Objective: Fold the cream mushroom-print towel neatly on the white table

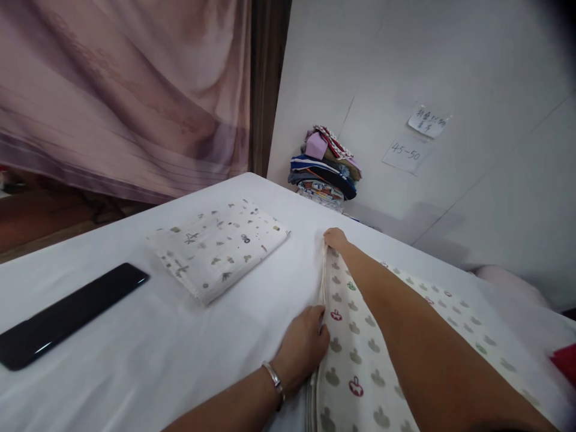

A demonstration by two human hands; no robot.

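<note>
A white cloth [346,354] printed with grey rabbit heads, a few of them red or green, lies on the white table surface [252,360]. Its left edge shows several layers. My left hand [306,336], with a silver bracelet at the wrist, is closed on that edge partway along, thumb on top. Farther off, my right hand [335,237] pinches the far corner of the same cloth. My right forearm crosses over the cloth and covers part of it; more of the print shows beyond the arm on the right.
Left of the hands lies a folded white cloth [220,246] with small plant prints. A black, glossy flat slab [72,315] rests near the left. Folded clothes are stacked [324,168] past the table's far edge, against the wall. Something red [566,363] shows at the right edge.
</note>
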